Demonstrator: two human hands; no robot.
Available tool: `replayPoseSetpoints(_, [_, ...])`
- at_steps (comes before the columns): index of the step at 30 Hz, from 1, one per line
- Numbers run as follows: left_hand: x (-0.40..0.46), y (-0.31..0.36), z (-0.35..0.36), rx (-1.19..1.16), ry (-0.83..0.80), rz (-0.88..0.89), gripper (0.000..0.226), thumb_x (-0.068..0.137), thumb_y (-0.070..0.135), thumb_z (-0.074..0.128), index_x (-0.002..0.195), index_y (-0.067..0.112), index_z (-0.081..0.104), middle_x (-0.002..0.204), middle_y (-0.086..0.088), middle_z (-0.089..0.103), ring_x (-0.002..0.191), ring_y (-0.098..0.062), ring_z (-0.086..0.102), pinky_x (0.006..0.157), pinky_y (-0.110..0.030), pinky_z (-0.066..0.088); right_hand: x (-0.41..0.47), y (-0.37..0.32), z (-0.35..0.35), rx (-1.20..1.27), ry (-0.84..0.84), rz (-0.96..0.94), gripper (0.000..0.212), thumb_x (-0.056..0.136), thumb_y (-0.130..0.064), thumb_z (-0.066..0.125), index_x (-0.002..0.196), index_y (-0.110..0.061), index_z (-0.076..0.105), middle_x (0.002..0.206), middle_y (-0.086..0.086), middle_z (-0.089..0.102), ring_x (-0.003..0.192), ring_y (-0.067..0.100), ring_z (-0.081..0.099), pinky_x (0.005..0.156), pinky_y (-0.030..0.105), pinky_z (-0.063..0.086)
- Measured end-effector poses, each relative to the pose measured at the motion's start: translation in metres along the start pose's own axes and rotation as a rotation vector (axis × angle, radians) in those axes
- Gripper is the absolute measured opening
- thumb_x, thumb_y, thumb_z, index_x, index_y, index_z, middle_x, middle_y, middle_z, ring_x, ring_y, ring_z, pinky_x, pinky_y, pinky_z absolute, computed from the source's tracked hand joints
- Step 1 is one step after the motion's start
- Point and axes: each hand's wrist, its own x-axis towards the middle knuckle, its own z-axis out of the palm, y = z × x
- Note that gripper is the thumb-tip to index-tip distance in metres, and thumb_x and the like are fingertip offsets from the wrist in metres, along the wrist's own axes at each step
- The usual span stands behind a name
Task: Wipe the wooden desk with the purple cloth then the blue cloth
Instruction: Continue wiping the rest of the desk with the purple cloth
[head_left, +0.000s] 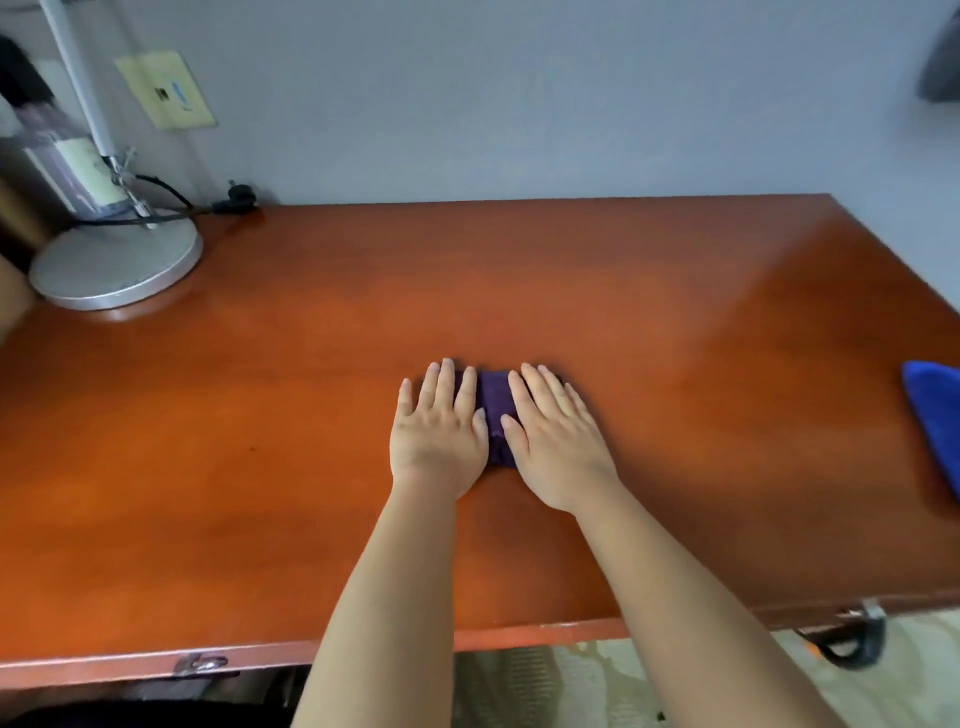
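Glossy reddish-brown wooden desk (260, 389), smooth and rectangular, filling the middle of the frame. Purple cloth (494, 410), soft and folded into a small pad, at frame centre; only a strip shows between the hands. Left hand (436, 431) and right hand (556, 436) lie flat on it side by side, fingers straight, pressing down, gripping nothing. Blue cloth (935, 415), plush, at the right edge, well apart. Lamp (117, 270) with round matte metal base, upper left.
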Motion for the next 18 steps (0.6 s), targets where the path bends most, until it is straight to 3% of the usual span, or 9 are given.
replayPoseSetpoints(4, [-0.031, 0.044, 0.002, -0.039, -0.010, 0.085, 0.056, 0.102, 0.036, 0.006, 0.151, 0.016, -0.011, 0.160, -0.007, -0.014, 0.147, -0.021, -0.014, 0.119, -0.044, -0.003, -0.051, 0.028, -0.008, -0.031, -0.031, 0.069, 0.087, 0.075, -0.053, -0.027, 0.153, -0.018, -0.004, 0.161, -0.002, -0.007, 0.147, 0.012, -0.010, 0.117, 0.030, -0.008])
replayPoseSetpoints(8, [-0.042, 0.093, 0.004, -0.053, -0.032, 0.159, 0.056, 0.102, 0.037, 0.006, 0.151, 0.017, -0.013, 0.159, -0.007, -0.017, 0.146, -0.022, -0.017, 0.119, -0.045, -0.004, -0.087, 0.066, -0.014, -0.070, -0.059, 0.144, 0.106, 0.062, -0.055, -0.048, 0.153, -0.019, -0.006, 0.160, -0.003, -0.008, 0.146, 0.011, -0.010, 0.114, 0.028, -0.012])
replayPoseSetpoints(13, [-0.025, 0.141, 0.002, -0.047, -0.036, 0.232, 0.057, 0.101, 0.038, 0.006, 0.151, 0.018, -0.014, 0.159, -0.007, -0.018, 0.146, -0.022, -0.017, 0.119, -0.045, -0.005, -0.096, 0.114, -0.019, -0.064, -0.009, 0.217, 0.098, 0.073, -0.057, -0.040, 0.153, -0.020, 0.004, 0.161, -0.003, 0.003, 0.147, 0.011, -0.001, 0.116, 0.031, -0.007])
replayPoseSetpoints(18, [0.012, 0.191, -0.003, -0.029, -0.015, 0.324, 0.056, 0.101, 0.038, 0.006, 0.152, 0.018, -0.011, 0.159, -0.008, -0.014, 0.146, -0.023, -0.015, 0.119, -0.048, -0.005, -0.084, 0.173, -0.032, -0.091, 0.014, 0.286, 0.075, 0.085, -0.049, -0.013, 0.153, -0.022, 0.001, 0.161, -0.007, 0.000, 0.147, 0.008, -0.004, 0.119, 0.032, -0.002])
